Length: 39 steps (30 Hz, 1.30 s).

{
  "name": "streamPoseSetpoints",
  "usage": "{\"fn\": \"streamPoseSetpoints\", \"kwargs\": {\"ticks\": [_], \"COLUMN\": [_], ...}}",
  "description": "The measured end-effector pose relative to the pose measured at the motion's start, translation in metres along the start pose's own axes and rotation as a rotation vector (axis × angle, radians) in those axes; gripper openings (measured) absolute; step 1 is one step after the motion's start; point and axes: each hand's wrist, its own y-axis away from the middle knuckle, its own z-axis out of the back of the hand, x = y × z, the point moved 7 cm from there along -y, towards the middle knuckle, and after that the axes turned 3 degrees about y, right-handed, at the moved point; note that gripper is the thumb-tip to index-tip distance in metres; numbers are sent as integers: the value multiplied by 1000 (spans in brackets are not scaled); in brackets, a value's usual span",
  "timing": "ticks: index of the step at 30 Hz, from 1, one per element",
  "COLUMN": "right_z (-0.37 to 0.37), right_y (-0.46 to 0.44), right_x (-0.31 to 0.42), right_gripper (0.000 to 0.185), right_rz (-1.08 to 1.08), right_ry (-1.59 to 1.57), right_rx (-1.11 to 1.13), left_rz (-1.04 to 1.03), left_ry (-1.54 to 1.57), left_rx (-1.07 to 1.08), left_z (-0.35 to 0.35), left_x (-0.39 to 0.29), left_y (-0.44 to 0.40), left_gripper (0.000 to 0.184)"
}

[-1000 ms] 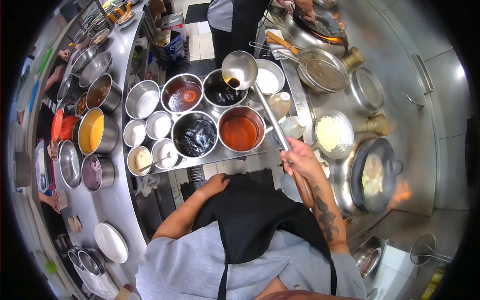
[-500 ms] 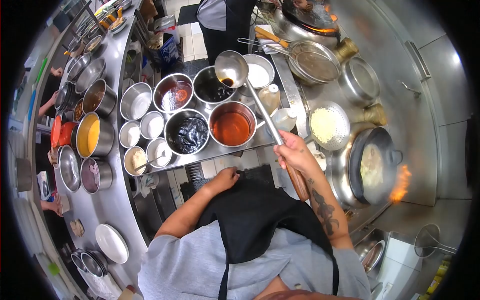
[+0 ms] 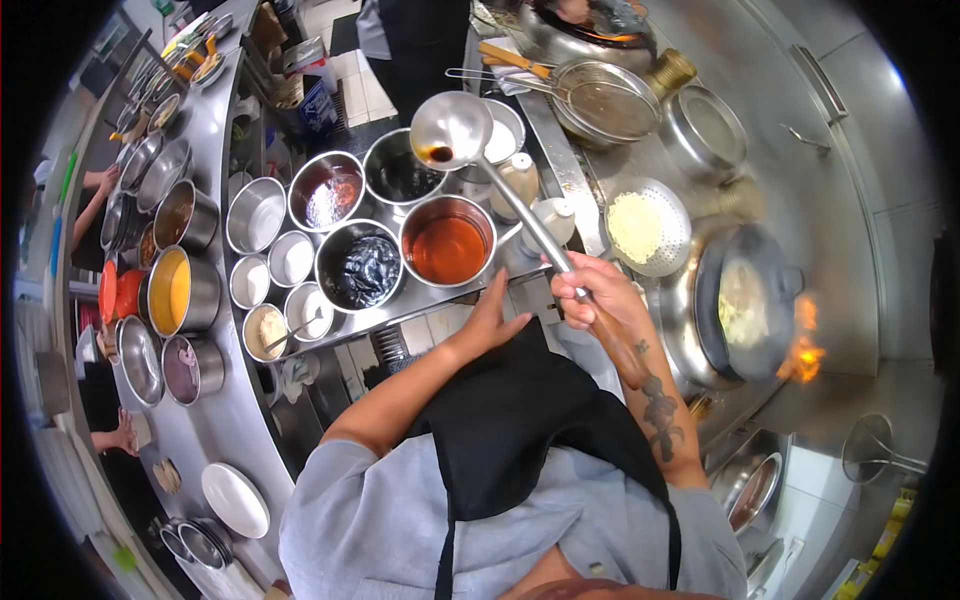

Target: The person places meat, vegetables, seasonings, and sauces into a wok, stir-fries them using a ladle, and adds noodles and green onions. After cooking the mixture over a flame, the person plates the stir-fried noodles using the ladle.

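My right hand [image 3: 600, 290] is wrapped around the handle of a long ladle [image 3: 452, 130], whose steel bowl is raised over the sauce pots with a little dark liquid in it. My left hand [image 3: 490, 318] holds nothing. Its fingers are stretched out near the counter's front edge, just below a pot of reddish-brown liquid [image 3: 447, 240]. To the left of that stands a pot of glossy black sauce [image 3: 358, 265]. Behind them are a dark red sauce pot [image 3: 327, 190] and another dark pot [image 3: 403, 166], partly behind the ladle bowl.
At right a wok [image 3: 745, 310] with pale food steams over flames. A perforated strainer [image 3: 675, 240] holds pale yellow food beside it. Squeeze bottles [image 3: 550, 222] stand by the pots. Another person in a black apron [image 3: 415, 50] is ahead; more hands show across the left counter [image 3: 225, 395].
My left hand has moved forward and right from my apron, its fingers now extended. The ladle stays raised in my right hand, and the whole view has shifted slightly.
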Motion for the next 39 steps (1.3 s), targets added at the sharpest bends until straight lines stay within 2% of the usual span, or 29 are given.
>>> {"fn": "streamPoseSetpoints", "kwargs": {"ticks": [2, 5, 7, 10, 13, 16, 18, 21, 24, 26, 27, 28, 29, 31, 33, 35, 36, 37, 39], "right_z": [1, 16, 36, 64, 102, 151, 182, 249, 267, 288, 291, 291, 287, 296, 303, 292, 291, 298, 314], "right_y": [24, 68, 102, 163, 224, 280, 309, 337, 352, 358, 365, 370, 375, 384, 390, 397, 399, 397, 395], "right_x": [12, 28, 34, 41, 34, 19, 7, -13, -14, -24, -22, -23, -25, -39, -43, -45, -46, -51, -61], "right_gripper": [31, 36, 47, 47, 45, 42, 39, 35, 30, 30, 32, 35, 37, 42, 47, 50, 46, 43, 38], "right_rz": [58, 182, 286, 467, 614, 603, 582, 503, 519, 485, 612, 735, 855, 794, 700, 552, 546, 582, 649], "right_ry": [-87, -201, -268, -230, -84, 122, 241, 393, 501, 570, 748, 930, 1117, 1182, 1006, 593, 481, 392, 223], "right_rx": [50, 94, 15, -188, -441, -833, -1038, -1279, -1417, -1473, -1547, -1608, -1656, -1749, -1718, -1542, -1528, -1457, -1305], "left_rz": [-111, -125, -89, -150, -170, -217, -238, -146, -166, -239, -273, -381, -400, -430, -452, -477, -411, -486, -536], "left_ry": [-137, -162, -22, 121, 72, -166, -207, 244, 95, 193, 241, 17, 4, -27, 72, 178, 130, 191, -90], "left_rx": [-84, -234, -276, -352, -398, -472, -460, -350, -298, -298, -299, -325, -315, -304, -301, -238, -191, -185, -135], "left_z": [-3, -13, -17, -36, -45, -48, -49, -58, -56, -56, -54, -49, -47, -46, -47, -52, -58, -68, -91], "left_x": [-22, -18, -24, -13, -4, -3, -11, -3, 5, -32, -54, -75, -102, -155, -168, -201, -213, -230, -268], "left_y": [-33, -74, -94, -117, -129, -136, -135, -143, -156, -153, -153, -156, -155, -152, -158, -161, -162, -161, -161], "left_gripper": [99, 103, 102, 102, 99, 103, 99, 93, 90, 88, 87, 84, 83, 82, 79, 78, 77, 74, 75]}}
